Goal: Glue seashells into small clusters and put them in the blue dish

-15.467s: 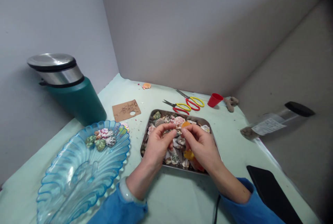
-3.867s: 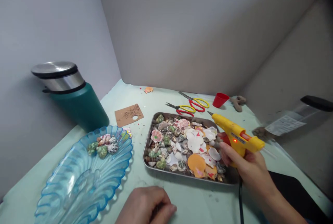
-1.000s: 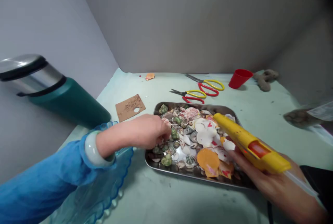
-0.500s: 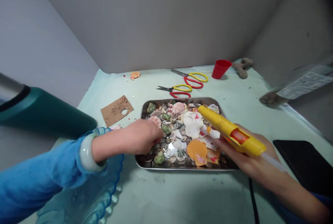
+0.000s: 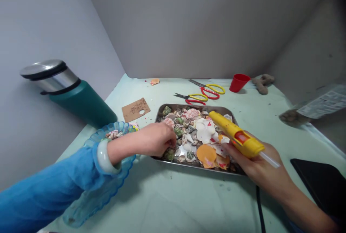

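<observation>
A metal tray (image 5: pixel 186 164) in the middle of the table holds many seashells: green rough ones, pink scallops, flat white pieces and an orange scallop shell (image 5: pixel 207 155). At the tray's left end is my left hand (image 5: pixel 159 139), its fingers bent down and closed among the shells; the fingertips, and anything in them, are hidden. My right hand (image 5: pixel 259 164) is wrapped round a yellow glue gun (image 5: pixel 234 132), whose nozzle points up and left over the tray. A clear glue stick (image 5: pixel 270 159) sticks out of its back end.
Under my left forearm stands a blue scalloped glass bowl (image 5: pixel 121 184) with shells. Beyond it are a green bottle (image 5: pixel 89 103) and a brown card (image 5: pixel 135 109). Behind the tray lie two pairs of scissors (image 5: pixel 193 97), near a red cup (image 5: pixel 239 82). A black pad (image 5: pixel 319 179) lies right.
The view has shifted, so things appear further right and the bottle's top now shows. My left hand stays at the tray's left end; my right hand keeps hold of the glue gun.
</observation>
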Available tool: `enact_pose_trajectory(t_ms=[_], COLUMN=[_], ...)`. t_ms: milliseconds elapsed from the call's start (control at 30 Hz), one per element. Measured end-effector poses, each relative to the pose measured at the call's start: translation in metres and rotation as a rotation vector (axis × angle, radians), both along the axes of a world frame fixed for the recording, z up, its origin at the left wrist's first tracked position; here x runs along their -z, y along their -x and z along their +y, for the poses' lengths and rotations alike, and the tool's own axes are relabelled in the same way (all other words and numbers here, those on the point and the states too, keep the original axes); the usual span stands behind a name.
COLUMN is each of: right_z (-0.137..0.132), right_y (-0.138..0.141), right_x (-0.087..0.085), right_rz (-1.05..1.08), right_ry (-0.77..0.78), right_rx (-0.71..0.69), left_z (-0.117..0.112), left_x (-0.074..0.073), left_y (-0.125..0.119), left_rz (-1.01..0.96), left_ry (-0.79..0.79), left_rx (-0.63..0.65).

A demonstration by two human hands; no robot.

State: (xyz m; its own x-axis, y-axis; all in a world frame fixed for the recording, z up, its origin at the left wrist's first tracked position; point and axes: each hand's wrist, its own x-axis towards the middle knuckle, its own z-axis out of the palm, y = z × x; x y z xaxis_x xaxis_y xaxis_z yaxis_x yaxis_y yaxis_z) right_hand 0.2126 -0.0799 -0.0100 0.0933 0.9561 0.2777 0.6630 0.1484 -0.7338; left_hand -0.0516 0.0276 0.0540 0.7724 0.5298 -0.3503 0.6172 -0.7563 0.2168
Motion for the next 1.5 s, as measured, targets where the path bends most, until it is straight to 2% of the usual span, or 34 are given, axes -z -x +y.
enact_pose_trajectory(t_ms=[133, 400, 733, 900, 1100, 1233, 1367, 1500], right_z=[0.0, -0.001, 0.0, -0.001, 0.0, 0.0, 0.0, -0.001], right_y=[0.0, 0.0, -0.002, -0.004, -0.004, -0.003, -0.003, -0.004], right_x=[-0.001, 0.001, -0.001, -0.001, -0.002, -0.004, -0.003, 0.0], right_rz=[-0.011, -0.03, -0.124, -0.159, -0.168, -0.174, -0.187, -0.185], right_ry=[-0.006, 0.017, 0.009, 0.015, 0.031, 0.041, 0.034, 0.045], right_rx=[0.015, 0.037, 0.03, 0.028, 0.031, 0.023, 0.045, 0.045], left_z=[0.002, 0.007, -0.004, -0.004, -0.001, 0.003, 0.007, 0.008], left_x=[0.007, 0.004, -0.001, 0.004, -0.003, 0.002, 0.009, 0.003], left_y=[-0.006, -0.015, -0.043, -0.046, -0.054, -0.05, -0.041, -0.044], left_rz=[0.053, 0.137, 0.259, 0.259, 0.318, 0.286, 0.202, 0.119], left_ry=[0.051, 0.024, 0.042, 0.063, 0.12, 0.16, 0.228, 0.267], left_rx=[0.031, 0.072, -0.079, -0.025, 0.016, 0.009, -0.052, -0.113])
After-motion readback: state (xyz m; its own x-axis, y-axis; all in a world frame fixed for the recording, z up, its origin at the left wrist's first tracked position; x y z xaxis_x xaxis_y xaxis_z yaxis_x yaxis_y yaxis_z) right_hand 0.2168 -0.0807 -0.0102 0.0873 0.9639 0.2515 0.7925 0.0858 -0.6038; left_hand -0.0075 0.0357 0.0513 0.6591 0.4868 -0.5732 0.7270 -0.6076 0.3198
